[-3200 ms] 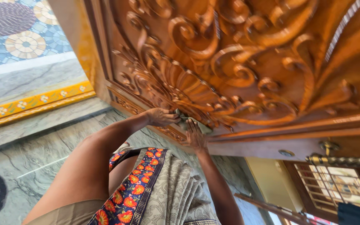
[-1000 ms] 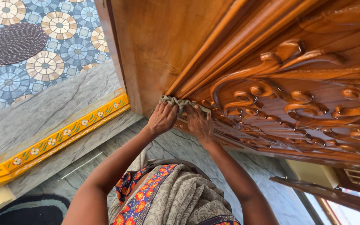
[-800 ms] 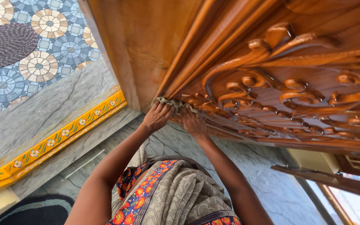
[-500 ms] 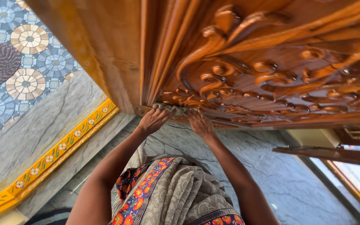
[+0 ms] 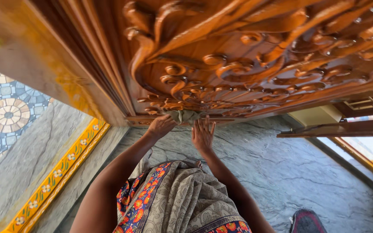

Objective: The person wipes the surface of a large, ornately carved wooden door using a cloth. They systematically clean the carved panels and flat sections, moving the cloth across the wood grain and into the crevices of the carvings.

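Head view: pressing a bunched cloth (image 5: 183, 115) against the door (image 5: 238, 56) at its low carved edge, left hand (image 5: 161, 126) clamped on it, right hand (image 5: 203, 134) open-fingered just right (cloth lying sideways, nearer the left).

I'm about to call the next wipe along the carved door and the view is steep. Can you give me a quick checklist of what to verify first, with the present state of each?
1. Cloth against the carving at the bottom edge of the carved door: ok, it sits bunched on the lowest scrollwork.
2. Left hand on the cloth: ok, its fingers are at the cloth's left end.
3. Right hand gripping the cloth: not ok, its fingers are spread and only the tips are near the cloth.
4. Cloth clean enough: cannot tell, too small and bunched.
5. Marble floor under the hands free of obstacles: ok; only a dark mat lies off to the right.
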